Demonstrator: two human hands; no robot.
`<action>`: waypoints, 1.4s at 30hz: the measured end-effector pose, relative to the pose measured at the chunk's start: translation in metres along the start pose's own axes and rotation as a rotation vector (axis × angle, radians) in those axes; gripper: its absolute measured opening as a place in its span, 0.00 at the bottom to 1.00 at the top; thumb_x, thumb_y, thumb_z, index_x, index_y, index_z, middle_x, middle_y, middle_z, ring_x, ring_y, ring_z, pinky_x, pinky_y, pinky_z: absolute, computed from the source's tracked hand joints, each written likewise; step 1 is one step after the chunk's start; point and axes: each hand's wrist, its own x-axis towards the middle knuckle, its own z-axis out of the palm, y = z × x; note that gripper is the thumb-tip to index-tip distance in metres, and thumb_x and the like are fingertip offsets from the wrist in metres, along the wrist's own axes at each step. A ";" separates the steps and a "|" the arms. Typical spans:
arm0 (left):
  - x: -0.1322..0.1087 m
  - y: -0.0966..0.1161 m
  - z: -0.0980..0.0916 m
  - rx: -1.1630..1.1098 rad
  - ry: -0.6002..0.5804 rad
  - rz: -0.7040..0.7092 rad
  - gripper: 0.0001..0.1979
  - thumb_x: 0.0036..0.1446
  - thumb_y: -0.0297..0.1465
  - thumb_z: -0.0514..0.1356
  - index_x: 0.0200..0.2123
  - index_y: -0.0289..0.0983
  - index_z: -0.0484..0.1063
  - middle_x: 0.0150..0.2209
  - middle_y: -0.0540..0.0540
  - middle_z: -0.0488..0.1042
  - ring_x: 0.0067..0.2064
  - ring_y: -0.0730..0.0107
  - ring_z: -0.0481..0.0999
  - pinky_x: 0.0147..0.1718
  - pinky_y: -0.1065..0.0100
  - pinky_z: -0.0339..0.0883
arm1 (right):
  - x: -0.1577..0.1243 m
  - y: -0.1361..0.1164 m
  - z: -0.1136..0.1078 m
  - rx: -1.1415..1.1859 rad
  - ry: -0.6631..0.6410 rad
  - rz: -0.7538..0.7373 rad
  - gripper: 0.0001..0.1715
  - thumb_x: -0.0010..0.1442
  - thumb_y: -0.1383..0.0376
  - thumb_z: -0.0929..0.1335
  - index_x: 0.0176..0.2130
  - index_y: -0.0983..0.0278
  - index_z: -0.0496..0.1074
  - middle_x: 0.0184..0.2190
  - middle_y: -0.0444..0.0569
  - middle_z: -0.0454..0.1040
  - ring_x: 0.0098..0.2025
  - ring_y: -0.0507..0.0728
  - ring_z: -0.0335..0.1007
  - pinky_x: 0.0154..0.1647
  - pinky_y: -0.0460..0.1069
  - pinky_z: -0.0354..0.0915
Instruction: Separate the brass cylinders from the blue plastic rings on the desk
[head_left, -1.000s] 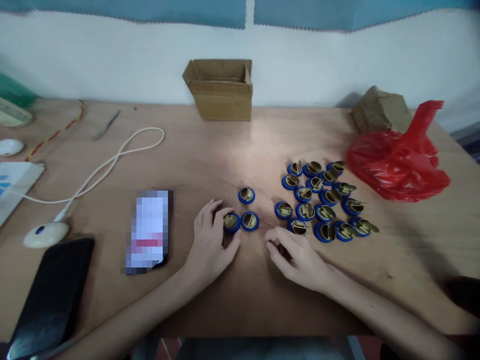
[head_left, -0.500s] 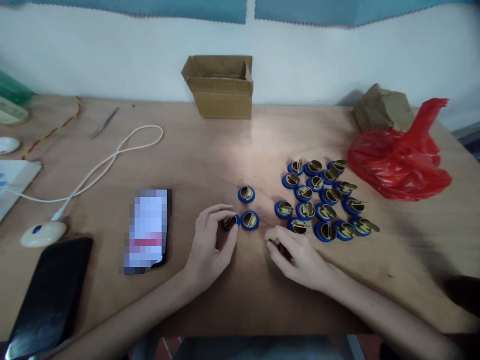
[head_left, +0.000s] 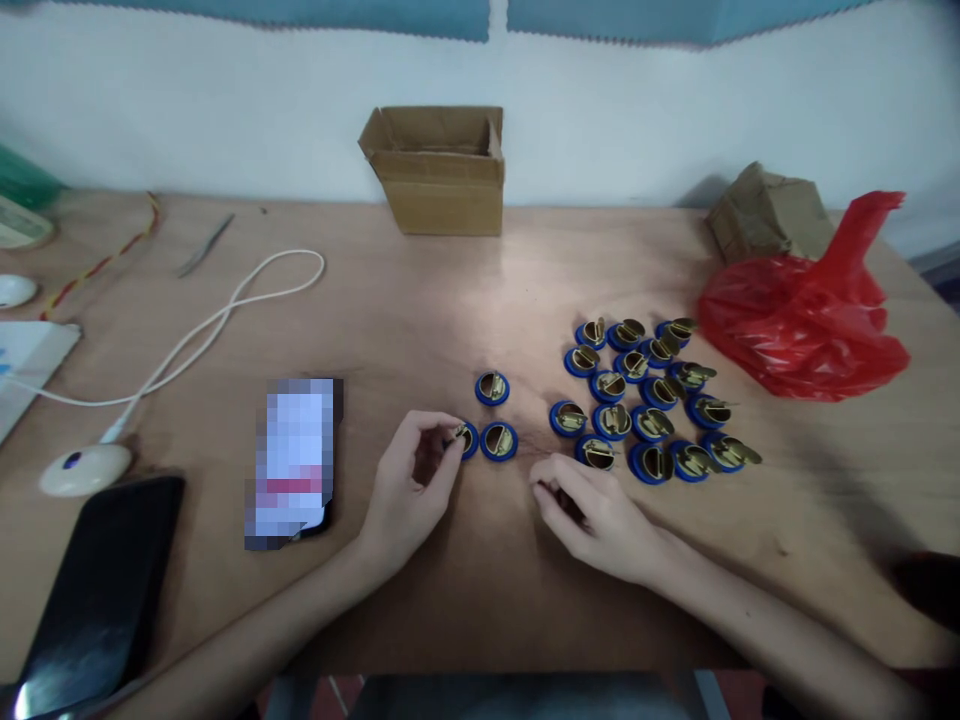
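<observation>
Nearest, in front of the cardboard box (head_left: 450, 200) and right of its line, the right hand (head_left: 592, 510) lies loosely curled on the tabletop (head_left: 480, 610); whether it holds anything I cannot tell. Straight in front of the box, the left hand (head_left: 411, 482) has its thumb and forefinger drawn together, seemingly pinching the gold clip (head_left: 460, 433) of a blue badge (head_left: 472, 441). The badge looks light and stiff, with a smooth rim that may slide; its thin pin is probably sharp and easily bent, so the rim, taken from opposite sides, seems the safer hold. Farther toward the box are 2 more badges (head_left: 499, 441), and right of its line a cluster of badges (head_left: 612, 422), gold backs up.
</observation>
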 end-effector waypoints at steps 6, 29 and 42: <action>-0.003 -0.005 0.001 0.189 -0.108 0.205 0.13 0.62 0.23 0.59 0.48 0.39 0.67 0.38 0.48 0.70 0.36 0.71 0.72 0.35 0.70 0.70 | 0.001 0.001 0.000 -0.006 0.008 -0.008 0.07 0.69 0.71 0.60 0.40 0.61 0.64 0.31 0.45 0.69 0.30 0.52 0.65 0.32 0.47 0.62; 0.004 0.001 -0.007 0.668 -0.039 0.410 0.12 0.59 0.38 0.66 0.42 0.38 0.71 0.39 0.42 0.74 0.41 0.56 0.73 0.42 0.57 0.72 | 0.001 0.001 0.001 -0.016 0.001 -0.012 0.06 0.69 0.71 0.61 0.40 0.62 0.65 0.31 0.45 0.70 0.31 0.52 0.66 0.31 0.48 0.62; 0.000 -0.002 -0.004 0.412 -0.120 0.275 0.15 0.61 0.32 0.63 0.50 0.38 0.68 0.36 0.49 0.69 0.28 0.75 0.70 0.29 0.72 0.71 | 0.000 0.001 0.007 -0.127 0.065 -0.056 0.33 0.67 0.70 0.63 0.69 0.59 0.57 0.62 0.58 0.65 0.64 0.63 0.64 0.62 0.61 0.68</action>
